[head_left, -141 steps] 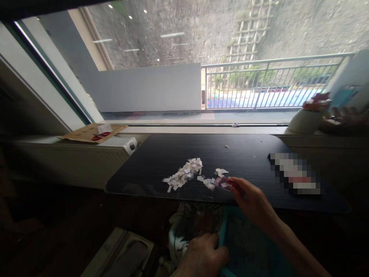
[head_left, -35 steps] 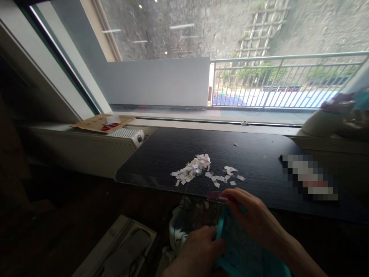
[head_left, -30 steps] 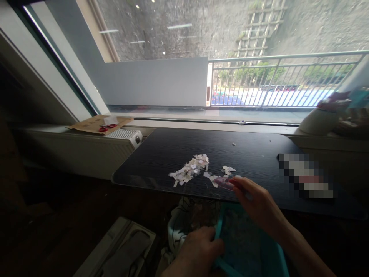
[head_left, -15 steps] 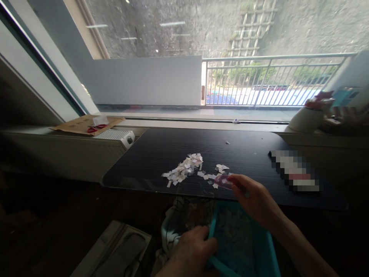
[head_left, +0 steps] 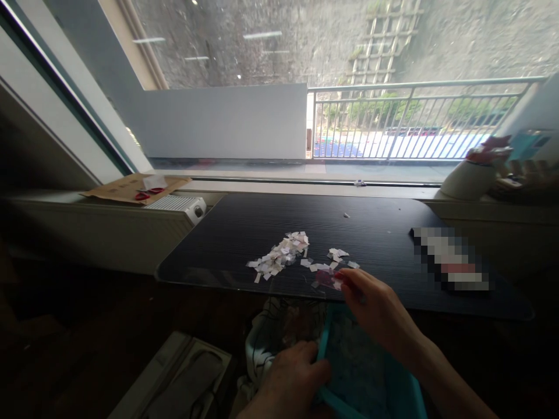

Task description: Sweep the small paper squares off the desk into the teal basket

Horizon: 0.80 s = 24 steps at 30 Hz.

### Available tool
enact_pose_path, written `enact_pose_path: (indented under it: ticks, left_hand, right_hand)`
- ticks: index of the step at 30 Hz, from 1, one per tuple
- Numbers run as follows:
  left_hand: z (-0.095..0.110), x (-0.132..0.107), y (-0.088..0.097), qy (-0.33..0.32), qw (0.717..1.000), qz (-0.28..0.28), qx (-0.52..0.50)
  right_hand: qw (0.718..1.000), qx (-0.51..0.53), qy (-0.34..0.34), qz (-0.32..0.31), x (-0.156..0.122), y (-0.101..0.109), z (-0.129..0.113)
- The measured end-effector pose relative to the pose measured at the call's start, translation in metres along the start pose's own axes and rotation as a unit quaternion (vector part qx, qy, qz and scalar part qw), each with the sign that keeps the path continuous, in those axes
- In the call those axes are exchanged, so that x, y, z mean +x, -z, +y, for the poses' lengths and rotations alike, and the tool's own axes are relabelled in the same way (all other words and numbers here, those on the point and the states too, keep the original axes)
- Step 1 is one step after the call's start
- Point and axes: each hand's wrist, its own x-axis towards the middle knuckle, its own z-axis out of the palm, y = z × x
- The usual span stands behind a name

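Observation:
A pile of small white paper scraps (head_left: 280, 259) lies on the black table (head_left: 244, 233), with a few looser scraps (head_left: 335, 255) to its right. My right hand (head_left: 371, 302) pinches a small pink translucent card (head_left: 325, 278) at the table's front edge, among the loose scraps. Below the edge, my left hand (head_left: 292, 381) grips the rim of a teal tray (head_left: 371, 378) held under the table's lip.
A brown cardboard sheet with red scissors (head_left: 142, 195) lies on the left sill, beside a white radiator (head_left: 179, 203). A white pot (head_left: 469, 177) stands on the right sill. A blurred-out flat object (head_left: 449, 265) lies on the table's right side. A window and railing fill the background.
My right hand has drawn the pink card and a few scraps nearer the table's front edge. The teal tray stays under the lip.

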Motion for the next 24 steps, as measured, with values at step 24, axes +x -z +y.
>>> enact_pose_path:
  ticks: [24]
  left_hand:
    - [0.003, -0.001, -0.003, 0.011, 0.999, 0.011, 0.030]
  right_hand:
    - [0.999, 0.000, -0.034, 0.012, -0.004, 0.008, 0.016]
